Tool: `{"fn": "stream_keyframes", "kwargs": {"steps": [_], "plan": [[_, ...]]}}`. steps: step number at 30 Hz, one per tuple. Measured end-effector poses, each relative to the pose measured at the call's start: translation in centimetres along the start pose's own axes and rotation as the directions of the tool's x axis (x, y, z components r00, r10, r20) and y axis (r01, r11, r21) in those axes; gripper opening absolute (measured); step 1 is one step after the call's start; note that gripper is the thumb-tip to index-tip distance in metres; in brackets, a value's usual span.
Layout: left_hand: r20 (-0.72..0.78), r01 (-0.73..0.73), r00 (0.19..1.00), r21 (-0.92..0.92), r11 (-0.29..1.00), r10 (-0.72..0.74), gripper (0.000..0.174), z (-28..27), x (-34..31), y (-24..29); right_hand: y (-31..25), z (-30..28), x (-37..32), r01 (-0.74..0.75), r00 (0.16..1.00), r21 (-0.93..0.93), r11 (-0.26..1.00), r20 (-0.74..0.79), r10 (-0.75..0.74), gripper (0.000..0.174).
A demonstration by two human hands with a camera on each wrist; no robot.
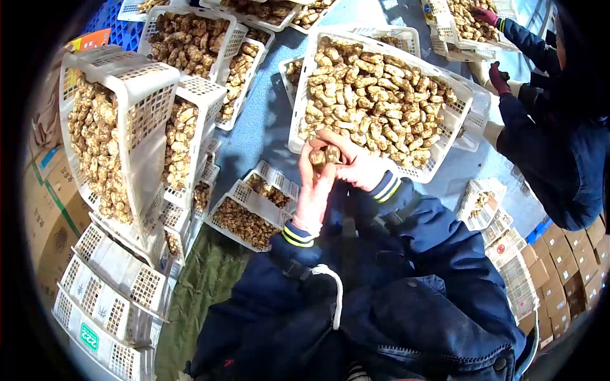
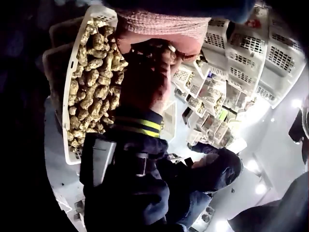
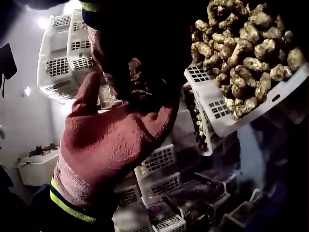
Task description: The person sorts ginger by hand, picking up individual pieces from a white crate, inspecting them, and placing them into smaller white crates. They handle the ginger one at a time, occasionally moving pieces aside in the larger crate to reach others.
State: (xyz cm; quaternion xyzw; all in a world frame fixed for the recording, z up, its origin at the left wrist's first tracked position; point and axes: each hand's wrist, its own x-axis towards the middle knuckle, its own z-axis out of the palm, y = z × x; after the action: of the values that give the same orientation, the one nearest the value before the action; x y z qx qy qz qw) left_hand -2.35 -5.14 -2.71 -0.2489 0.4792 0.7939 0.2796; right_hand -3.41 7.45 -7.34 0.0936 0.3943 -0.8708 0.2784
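The tall stack of white crates (image 1: 105, 286) filled the left side of the head view, one set upon another, presumably to spare floor space; their perforated walls probably let air reach the contents. At the right edge another person (image 1: 559, 159) in dark clothing stretched an arm toward a crate at the upper right. The wide crate (image 1: 452, 120) sat above centre, just beyond the wearer's hands, a placing that likely kept its heap of knobbly pieces (image 1: 368, 95) within easy reach. Lower and left of it, a smaller crate (image 1: 257, 202) held finer, darker bits, perhaps kept apart by size.

Near the centre the left hand (image 1: 314, 190) and right hand (image 1: 363, 168) were together, fingers curled round two brown pieces (image 1: 318, 158), whose rounded ends showed side by side. Holding them up into the light probably made their surfaces easier to see; exactly which fingers bore each piece, I could not tell.
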Motion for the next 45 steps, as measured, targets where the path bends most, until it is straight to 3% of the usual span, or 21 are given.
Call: {"fn": "stream_keyframes", "kwargs": {"steps": [1,2,3,5,8,9,11,13,15,17,25,27,29,31,33,35,37,39,42,43,45], "plan": [[-0.014,-0.029,0.999,0.013,0.999,0.03,0.057,0.3,-0.1,0.0,0.6,0.1,0.1,0.083,0.996,-0.126,0.989,-0.011,-0.086,0.078],[0.023,-0.09,0.996,0.219,0.972,0.087,0.064,-0.1,0.1,-0.4,1.1,-0.1,0.0,0.086,0.995,-0.253,0.964,-0.035,-0.098,0.075],[0.044,-0.137,0.99,0.467,0.873,0.131,0.065,0.1,-0.1,-0.2,0.6,0.4,0.0,0.06,0.996,-0.032,0.998,-0.067,-0.062,0.072],[0.039,-0.087,0.996,0.452,0.888,0.078,0.066,0.6,-0.1,0.0,-0.8,0.6,-0.1,-0.061,0.993,0.12,0.991,-0.09,0.072,0.073],[0.034,-0.031,0.999,0.216,0.976,0.024,0.065,1.6,0.3,0.7,-1.3,-0.9,0.4,0.034,0.99,0.071,0.997,-0.138,-0.024,0.076],[0.058,-0.06,0.998,0.433,0.899,0.039,0.061,0.8,0.2,0.2,-2.6,-0.9,0.3,0.054,0.981,0.208,0.977,-0.196,-0.013,0.079],[0.082,0.048,0.995,0.15,0.988,-0.061,0.049,0.6,-0.3,-0.3,-3.1,-4.5,0.9,0.226,0.931,-0.004,0.974,-0.292,-0.217,0.082],[0.199,0.104,0.97,0.168,0.98,-0.137,0.046,-0.7,-0.4,-0.2,-6.4,-7.4,0.9,0.288,0.884,0.04,0.957,-0.396,-0.25,0.087],[0.123,0.204,0.964,0.239,0.949,-0.238,0.047,-0.7,-0.5,0.4,-8.0,-12.3,1.4,0.367,0.832,0.045,0.929,-0.463,-0.306,0.087],[0.151,0.166,0.969,0.18,0.97,-0.194,0.047,-2.0,-0.5,0.0,-10.3,-16.5,2.0,0.48,0.757,-0.078,0.874,-0.466,-0.457,0.082],[-0.164,0.272,0.957,0.204,0.94,-0.241,0.039,0.7,0.2,-2.4,-14.7,-29.1,2.6,0.52,0.572,-0.198,0.831,-0.642,-0.511,0.074],[-0.163,0.303,0.946,0.137,0.943,-0.28,0.038,1.7,0.1,-3.5,-15.2,-30.9,2.1,0.541,0.615,-0.153,0.827,-0.599,-0.513,0.075],[-0.175,0.34,0.934,0.156,0.927,-0.313,0.037,2.4,0.4,-4.7,-15.5,-32.1,2.3,0.479,0.538,-0.263,0.837,-0.665,-0.517,0.073],[-0.15,0.353,0.932,0.15,0.924,-0.331,0.037,3.3,0.6,-5.0,-15.9,-33.5,2.4,0.542,0.63,-0.119,0.832,-0.598,-0.496,0.071],[-0.127,0.328,0.941,0.114,0.938,-0.314,0.037,2.8,0.6,-5.8,-15.9,-34.4,3.5,0.516,0.555,-0.151,0.843,-0.691,-0.463,0.07],[-0.11,0.302,0.95,0.081,0.95,-0.293,0.037,2.1,0.5,-6.6,-16.4,-35.3,3.4,0.575,0.676,0.069,0.815,-0.602,-0.426,0.07],[-0.144,0.31,0.945,0.111,0.944,-0.293,0.037,2.6,0.6,-6.7,-17.3,-34.8,4.6,0.605,0.691,0.066,0.793,-0.539,-0.482,0.07],[-0.203,0.33,0.932,0.145,0.933,-0.299,0.037,2.7,0.6,-6.9,-17.2,-34.5,5.9,0.562,0.599,-0.087,0.822,-0.642,-0.478,0.069],[-0.091,0.254,0.965,0.074,0.964,-0.247,0.036,1.9,0.4,-7.5,-17.5,-35.6,6.9,0.62,0.621,0.018,0.784,-0.623,-0.476,0.068],[-0.098,0.25,0.965,0.073,0.965,-0.243,0.036,1.8,0.3,-7.6,-17.5,-35.8,7.6,0.628,0.551,-0.053,0.776,-0.674,-0.492,0.068],[-0.157,0.292,0.949,0.116,0.949,-0.273,0.038,1.8,0.0,-7.9,-17.7,-36.2,8.2,0.581,0.532,-0.051,0.812,-0.731,-0.427,0.066]]}}
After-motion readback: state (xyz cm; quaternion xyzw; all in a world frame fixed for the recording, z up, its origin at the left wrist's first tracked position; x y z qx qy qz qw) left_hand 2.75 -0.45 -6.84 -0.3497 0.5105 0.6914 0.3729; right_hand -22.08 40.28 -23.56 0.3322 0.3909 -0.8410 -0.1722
